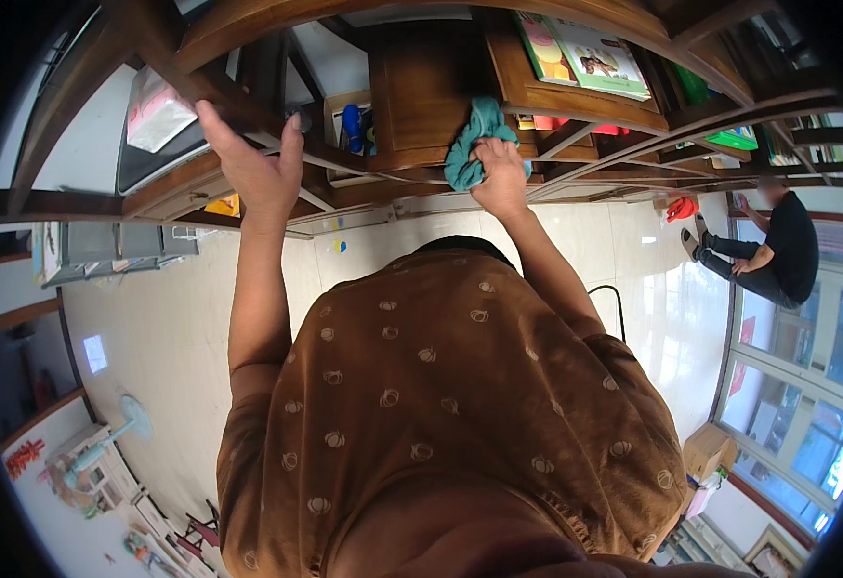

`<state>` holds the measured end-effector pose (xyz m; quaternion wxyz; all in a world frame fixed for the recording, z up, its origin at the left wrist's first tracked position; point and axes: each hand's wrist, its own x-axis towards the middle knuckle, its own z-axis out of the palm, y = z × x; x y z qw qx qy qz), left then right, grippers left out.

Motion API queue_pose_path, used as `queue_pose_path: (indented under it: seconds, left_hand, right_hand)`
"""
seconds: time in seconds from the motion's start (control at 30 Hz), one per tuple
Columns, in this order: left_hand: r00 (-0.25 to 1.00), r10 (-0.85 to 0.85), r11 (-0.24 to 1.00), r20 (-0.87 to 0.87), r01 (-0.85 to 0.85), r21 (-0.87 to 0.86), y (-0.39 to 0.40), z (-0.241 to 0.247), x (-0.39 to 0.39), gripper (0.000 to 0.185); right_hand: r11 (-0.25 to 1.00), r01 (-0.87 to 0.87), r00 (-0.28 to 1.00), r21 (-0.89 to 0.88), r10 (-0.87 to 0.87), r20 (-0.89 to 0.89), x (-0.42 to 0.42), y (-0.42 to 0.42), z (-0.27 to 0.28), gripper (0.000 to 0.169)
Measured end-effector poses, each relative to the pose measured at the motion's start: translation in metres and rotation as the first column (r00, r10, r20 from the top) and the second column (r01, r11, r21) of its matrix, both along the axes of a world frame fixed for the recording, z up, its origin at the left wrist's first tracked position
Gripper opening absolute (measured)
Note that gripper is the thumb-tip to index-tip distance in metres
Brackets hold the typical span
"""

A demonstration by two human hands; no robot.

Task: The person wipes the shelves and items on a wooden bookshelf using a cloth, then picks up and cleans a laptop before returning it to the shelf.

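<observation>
My right hand (499, 173) grips a crumpled teal cloth (481, 137) against the front of a dark brown wooden shelf unit (421, 108). To the left, my left hand (259, 170) is raised with thumb and fingers apart and holds nothing. Its fingertips come close to the shelf's wooden upright; whether they touch it I cannot tell. A white and pink soft packet (158, 115) lies on a dark surface just left of that hand. Between the two hands, a blue object (352, 128) stands inside a compartment.
Picture books (595, 58) lie on a shelf at upper right, near a green box (732, 137). A person in dark clothes (783, 246) sits by the windows at right. A standing fan (107, 437) and a cardboard box (707, 451) are behind me. Grey racks (114, 246) stand at left.
</observation>
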<state>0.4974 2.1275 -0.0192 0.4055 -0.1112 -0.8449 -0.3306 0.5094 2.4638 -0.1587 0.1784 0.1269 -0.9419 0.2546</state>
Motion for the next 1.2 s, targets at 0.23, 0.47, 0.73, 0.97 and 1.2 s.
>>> queue_pose_path:
  seconds: [0.23,0.47,0.73,0.97,1.2]
  left_hand:
    - [0.964,-0.244,0.688,-0.107,0.250,0.681,0.007,0.032,-0.032,0.039]
    - [0.983,-0.131,0.705,-0.130,0.184,0.685,0.011,0.025,-0.040,0.023]
    - [0.982,-0.097,0.734,-0.160,0.179,0.654,0.013,0.018,-0.045,0.023]
    - [0.979,-0.074,0.739,-0.191,0.182,0.648,0.022,0.026,-0.039,0.027]
    - [0.948,0.281,0.859,-0.149,-0.179,0.480,0.036,0.015,-0.026,0.048]
  right_hand:
    - [0.367,0.384,0.885,-0.847,0.116,0.451,0.044,0.026,-0.031,0.026]
    - [-0.018,0.135,0.982,-0.991,-0.131,0.136,0.077,0.037,0.068,0.025]
    - [0.849,-0.019,0.929,-0.528,-0.181,-0.324,0.031,0.006,0.150,0.033]
    - [0.814,-0.078,0.890,-0.576,-0.203,-0.408,0.009,0.052,0.130,0.025]
    - [0.772,0.114,0.772,-0.625,-0.465,-0.433,0.001,0.184,0.110,0.020]
